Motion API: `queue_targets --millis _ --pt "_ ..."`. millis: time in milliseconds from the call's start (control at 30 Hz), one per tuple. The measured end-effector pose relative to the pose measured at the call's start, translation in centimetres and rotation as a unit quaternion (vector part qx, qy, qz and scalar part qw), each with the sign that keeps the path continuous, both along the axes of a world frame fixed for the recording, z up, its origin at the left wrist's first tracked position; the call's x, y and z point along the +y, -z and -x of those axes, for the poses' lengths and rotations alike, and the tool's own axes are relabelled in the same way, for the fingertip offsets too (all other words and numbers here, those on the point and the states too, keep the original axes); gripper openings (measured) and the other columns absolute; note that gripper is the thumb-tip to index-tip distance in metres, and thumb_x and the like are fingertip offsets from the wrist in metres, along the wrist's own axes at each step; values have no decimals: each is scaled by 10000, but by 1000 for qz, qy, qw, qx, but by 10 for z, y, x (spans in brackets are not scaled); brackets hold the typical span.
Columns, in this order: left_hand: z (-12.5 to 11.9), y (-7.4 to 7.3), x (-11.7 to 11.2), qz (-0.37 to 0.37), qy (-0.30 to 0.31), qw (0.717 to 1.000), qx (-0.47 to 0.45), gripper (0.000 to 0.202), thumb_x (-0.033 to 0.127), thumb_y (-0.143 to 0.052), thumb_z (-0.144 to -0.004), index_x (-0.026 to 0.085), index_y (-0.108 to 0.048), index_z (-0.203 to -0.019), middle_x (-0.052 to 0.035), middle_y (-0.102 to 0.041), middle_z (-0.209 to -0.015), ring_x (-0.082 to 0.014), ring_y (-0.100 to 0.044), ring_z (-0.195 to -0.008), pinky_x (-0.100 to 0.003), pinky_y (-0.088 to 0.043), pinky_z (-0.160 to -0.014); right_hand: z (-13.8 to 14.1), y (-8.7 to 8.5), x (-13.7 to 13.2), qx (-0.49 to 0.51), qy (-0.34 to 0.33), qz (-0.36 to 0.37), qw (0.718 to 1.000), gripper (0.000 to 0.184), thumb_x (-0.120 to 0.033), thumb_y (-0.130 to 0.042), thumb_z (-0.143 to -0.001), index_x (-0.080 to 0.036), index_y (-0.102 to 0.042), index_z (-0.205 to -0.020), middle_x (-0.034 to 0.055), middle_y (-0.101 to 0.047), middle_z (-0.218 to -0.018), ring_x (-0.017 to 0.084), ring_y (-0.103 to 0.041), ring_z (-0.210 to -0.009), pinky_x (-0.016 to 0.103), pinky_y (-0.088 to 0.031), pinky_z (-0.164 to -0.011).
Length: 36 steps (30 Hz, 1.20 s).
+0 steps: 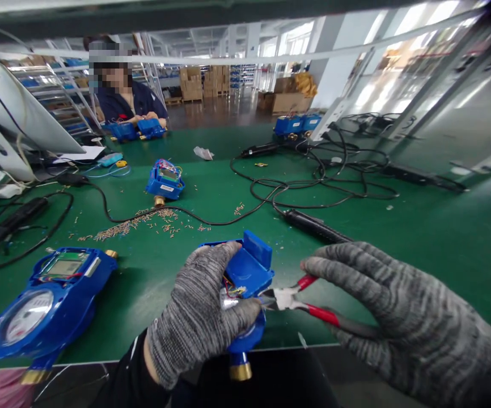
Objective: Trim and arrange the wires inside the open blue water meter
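My left hand point(200, 309), in a grey knit glove, is wrapped round a blue water meter point(249, 272) with its lid up and a brass fitting at the bottom, held at the table's near edge. Red and other thin wires show inside the meter. My right hand point(402, 311), also gloved, grips red-handled pliers point(303, 300). The pliers' jaws reach into the meter next to my left thumb.
Another blue meter point(45, 303) lies at the near left of the green table point(419, 238), a third point(165, 180) further back. Small brass pieces point(143, 222) are scattered mid-table. Black cables and an electric screwdriver point(313, 225) cross the right side. A seated person point(128, 99) handles meters at the far end.
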<state>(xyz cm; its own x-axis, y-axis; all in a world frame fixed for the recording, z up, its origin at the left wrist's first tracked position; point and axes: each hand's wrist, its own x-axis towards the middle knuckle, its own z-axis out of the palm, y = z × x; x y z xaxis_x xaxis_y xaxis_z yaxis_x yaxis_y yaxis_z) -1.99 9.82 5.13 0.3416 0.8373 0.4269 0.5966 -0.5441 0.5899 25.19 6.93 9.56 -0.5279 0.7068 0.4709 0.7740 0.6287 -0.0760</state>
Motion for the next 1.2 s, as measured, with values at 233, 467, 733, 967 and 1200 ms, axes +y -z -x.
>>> queue_targets --millis 233,467,733,967,1200 --pt "-3 9 1 -14 -9 998 -52 730 331 -855 -667 239 -542 -1320 -121 -662 -1278 -350 -646 -1146 -630 -528 -989 5 -3 5 -58 19 -14 998 394 -363 -530 -945 -219 -578 -1308 146 -631 -1235 352 -618 -1119 558 -566 -911" --pt "-5 12 4 -43 19 997 -62 688 293 -829 -694 237 -547 -1319 -103 -670 -1280 -312 -652 -1163 -551 -539 -1014 7 3 5 -75 23 -10 997 447 -347 -535 -932 -162 -581 -1336 179 -638 -1251 354 -627 -1133 572 -569 -920" --pt "-1 12 11 -55 65 994 -69 698 291 -839 -691 231 -548 -1322 -112 -669 -1300 -304 -657 -1177 -516 -553 -1016 1 10 9 -136 -3 -43 990 465 -243 -511 -885 -109 -594 -1323 209 -661 -1206 342 -656 -1068 524 -590 -864" --pt "-2 12 13 -38 58 996 -52 714 299 -850 -685 218 -550 -1328 -102 -676 -1279 -292 -654 -1168 -491 -551 -1019 17 -7 18 -200 -5 -59 978 402 -127 -518 -758 -68 -699 -1112 210 -702 -924 331 -683 -755 473 -596 -623" --pt "-4 8 17 -29 81 995 -52 701 283 -842 -684 212 -565 -1324 -101 -670 -1303 -288 -647 -1183 -489 -541 -1037 17 -13 22 -223 -22 -28 974 371 -97 -560 -650 -110 -716 -987 142 -682 -796 289 -649 -618 400 -526 -528"
